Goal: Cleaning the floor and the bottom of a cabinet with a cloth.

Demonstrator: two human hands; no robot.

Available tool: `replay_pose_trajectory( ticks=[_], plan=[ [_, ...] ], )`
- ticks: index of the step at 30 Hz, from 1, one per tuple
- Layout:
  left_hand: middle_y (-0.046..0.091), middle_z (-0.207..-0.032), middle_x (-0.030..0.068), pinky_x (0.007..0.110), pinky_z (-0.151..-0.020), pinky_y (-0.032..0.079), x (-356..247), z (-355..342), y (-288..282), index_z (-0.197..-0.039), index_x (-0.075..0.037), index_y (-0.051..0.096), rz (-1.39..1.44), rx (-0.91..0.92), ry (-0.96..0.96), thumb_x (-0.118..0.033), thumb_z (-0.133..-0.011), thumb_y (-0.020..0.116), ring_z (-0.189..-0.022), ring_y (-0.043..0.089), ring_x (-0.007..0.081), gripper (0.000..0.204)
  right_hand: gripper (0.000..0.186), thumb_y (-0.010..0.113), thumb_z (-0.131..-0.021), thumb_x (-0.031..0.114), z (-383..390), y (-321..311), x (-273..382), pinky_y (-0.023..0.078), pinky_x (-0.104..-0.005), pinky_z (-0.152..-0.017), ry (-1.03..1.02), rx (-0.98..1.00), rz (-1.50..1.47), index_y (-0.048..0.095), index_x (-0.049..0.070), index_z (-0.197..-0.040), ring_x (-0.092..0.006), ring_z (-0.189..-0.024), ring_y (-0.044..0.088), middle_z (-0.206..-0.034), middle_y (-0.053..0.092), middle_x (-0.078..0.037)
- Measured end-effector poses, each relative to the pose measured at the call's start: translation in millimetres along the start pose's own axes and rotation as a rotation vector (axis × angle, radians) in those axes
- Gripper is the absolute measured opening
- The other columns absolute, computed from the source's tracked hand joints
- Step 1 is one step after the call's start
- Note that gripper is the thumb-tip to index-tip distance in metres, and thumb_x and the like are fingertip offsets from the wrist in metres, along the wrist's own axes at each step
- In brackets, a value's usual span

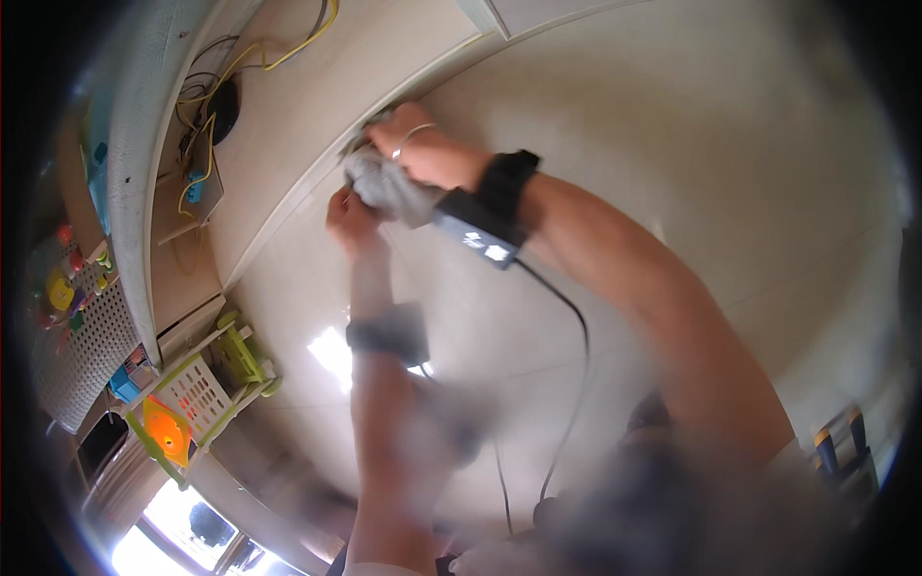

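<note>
Both hands, left hand (351, 219) and right hand (427, 154), fingers bunched around crumpled grey cloth (389, 190), pressing it against pale wall trim (288, 206) for wiping.

Both hands on a grey cloth (389, 189), pressed to the pale floor just beside the baseboard edge (288, 206). Right hand (427, 154) on top of cloth, fingers closed over it, ring visible; left hand (351, 219) grips it from below. Black wrist straps on both arms, cable trailing from the right one. Yellow cables (230, 72) beyond the baseboard. Green-and-white rack (206, 394) well away from the cloth, lower left.
</note>
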State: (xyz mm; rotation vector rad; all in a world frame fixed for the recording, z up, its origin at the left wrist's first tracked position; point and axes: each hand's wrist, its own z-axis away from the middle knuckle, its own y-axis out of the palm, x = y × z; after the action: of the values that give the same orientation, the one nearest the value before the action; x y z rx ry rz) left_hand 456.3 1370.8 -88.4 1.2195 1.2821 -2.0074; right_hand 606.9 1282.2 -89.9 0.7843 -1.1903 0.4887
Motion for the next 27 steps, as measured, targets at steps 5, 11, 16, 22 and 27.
replay_pose_trajectory(
  ticks=[5,11,16,22,27],
  plan=[
    [0.062,-0.091,0.0148,0.030,-0.059,0.054,13.8,13.3,-34.7,-0.107,0.010,0.056,0.084,-0.083,-0.157,-0.009,-0.090,0.051,-0.073,0.063,0.0206,0.026,0.038,0.067,-0.079,0.020,7.6,28.3,23.3,0.048,-0.0418,-0.068,0.209,0.016,0.031,0.063,-0.012,-0.100,-0.0314,-0.079,0.065,-0.090,0.066,-0.025],
    [0.062,-0.084,0.0083,0.031,-0.056,0.051,-18.5,-15.1,84.6,-0.100,0.004,0.061,0.017,0.139,0.060,-0.009,-0.083,0.058,-0.070,0.060,0.0180,0.021,0.037,0.066,-0.081,0.020,-3.4,-96.4,-26.3,0.050,-0.0357,-0.075,-0.323,-0.103,0.101,0.063,-0.009,-0.104,-0.0252,-0.088,0.064,-0.102,0.067,-0.018],
    [0.061,-0.082,0.0100,0.033,-0.050,0.051,-67.1,2.6,203.7,-0.096,0.005,0.060,0.071,0.195,0.032,-0.008,-0.083,0.058,-0.065,0.060,0.0183,0.018,0.041,0.058,-0.088,0.027,5.5,-204.6,10.0,0.049,-0.0332,-0.081,-0.252,-0.346,0.399,0.062,-0.008,-0.109,-0.0206,-0.095,0.060,-0.107,0.066,-0.015],
    [0.063,-0.074,0.0121,0.030,-0.048,0.046,-166.7,95.4,309.4,-0.106,0.004,0.054,0.529,0.585,-0.177,-0.007,-0.085,0.057,-0.055,0.060,0.0195,0.023,0.046,0.058,-0.090,0.038,54.4,-350.3,71.3,0.049,-0.0311,-0.081,0.116,-0.797,0.285,0.064,-0.005,-0.107,-0.0199,-0.088,0.061,-0.104,0.067,-0.009],
    [0.061,-0.068,0.0141,0.033,-0.046,0.046,-161.3,127.9,254.4,-0.095,0.004,0.056,0.342,0.681,-0.029,-0.012,-0.086,0.054,-0.047,0.055,0.0215,0.019,0.039,0.065,-0.086,0.034,119.1,-345.3,103.7,0.050,-0.0312,-0.078,0.357,-0.471,-0.242,0.067,0.000,-0.105,-0.0180,-0.087,0.063,-0.100,0.068,-0.007]
  ],
)
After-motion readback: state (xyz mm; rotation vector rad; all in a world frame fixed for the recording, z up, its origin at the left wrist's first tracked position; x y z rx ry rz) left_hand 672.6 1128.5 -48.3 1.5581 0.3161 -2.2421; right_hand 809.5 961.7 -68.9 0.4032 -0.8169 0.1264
